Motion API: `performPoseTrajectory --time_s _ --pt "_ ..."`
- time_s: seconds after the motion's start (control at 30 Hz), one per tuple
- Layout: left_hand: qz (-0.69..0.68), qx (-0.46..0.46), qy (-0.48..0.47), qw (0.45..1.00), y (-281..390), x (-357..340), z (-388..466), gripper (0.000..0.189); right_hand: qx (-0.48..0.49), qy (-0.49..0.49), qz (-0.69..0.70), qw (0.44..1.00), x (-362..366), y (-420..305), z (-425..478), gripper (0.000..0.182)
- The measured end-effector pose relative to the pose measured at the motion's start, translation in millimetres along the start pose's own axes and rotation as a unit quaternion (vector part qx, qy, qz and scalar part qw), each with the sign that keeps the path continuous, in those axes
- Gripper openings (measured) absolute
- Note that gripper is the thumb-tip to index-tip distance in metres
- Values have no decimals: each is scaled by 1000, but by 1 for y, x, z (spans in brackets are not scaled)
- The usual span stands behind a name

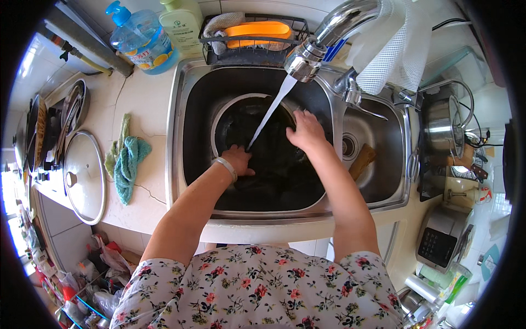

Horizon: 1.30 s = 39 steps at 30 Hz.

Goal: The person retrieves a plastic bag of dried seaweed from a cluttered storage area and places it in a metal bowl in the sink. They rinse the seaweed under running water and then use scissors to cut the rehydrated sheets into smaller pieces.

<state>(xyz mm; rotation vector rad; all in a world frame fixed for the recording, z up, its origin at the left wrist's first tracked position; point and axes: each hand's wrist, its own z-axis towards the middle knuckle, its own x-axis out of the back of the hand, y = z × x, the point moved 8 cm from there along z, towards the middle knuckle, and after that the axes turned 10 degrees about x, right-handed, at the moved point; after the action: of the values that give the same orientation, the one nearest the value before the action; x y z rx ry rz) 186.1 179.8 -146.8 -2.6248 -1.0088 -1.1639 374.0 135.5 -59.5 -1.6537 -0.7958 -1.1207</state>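
Observation:
A round, dark vessel with a pale rim (pixel 222 110) sits in the large stainless-steel sink basin (pixel 197 94). Its inside is too dark to make out. Water (pixel 273 109) runs from the chrome faucet (pixel 304 61) and falls beside the fingers of my left hand (pixel 237 160). This hand reaches over the vessel's left side with thumb and fingers apart; nothing shows in it, and a pale bangle (pixel 227 168) circles the wrist. My right hand (pixel 307 129) is at the vessel's right rim, thumb on the inner side. Whether it grips the rim cannot be told.
A brown piece (pixel 362 161) lies in the small right basin (pixel 388 177). Behind the sink stand a blue pump bottle (pixel 144 41), a pale green bottle (pixel 181 28) and a wire rack (pixel 254 53) with an orange-backed brush (pixel 259 33). Cloths (pixel 130 164) and a glass lid (pixel 85 177) are at left.

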Motion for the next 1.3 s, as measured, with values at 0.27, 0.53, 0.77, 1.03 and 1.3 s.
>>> performPoseTrajectory --time_s 0.27,0.53,0.77,1.03,1.3 --pt "-69 7 36 997 -11 16 -2 54 -20 0 9 1000 -53 -1 35 26" --pt "-435 -21 398 807 -67 121 -38 59 134 70 170 974 12 -47 60 18" --pt "-642 -154 287 694 -82 151 -67 6 208 35 402 891 39 -93 55 19" --pt "-652 -62 248 714 -71 128 -91 35 242 34 315 917 69 -123 19 24" --pt "-512 -26 262 818 -54 121 -107 28 184 -17 438 880 59 -134 17 15"
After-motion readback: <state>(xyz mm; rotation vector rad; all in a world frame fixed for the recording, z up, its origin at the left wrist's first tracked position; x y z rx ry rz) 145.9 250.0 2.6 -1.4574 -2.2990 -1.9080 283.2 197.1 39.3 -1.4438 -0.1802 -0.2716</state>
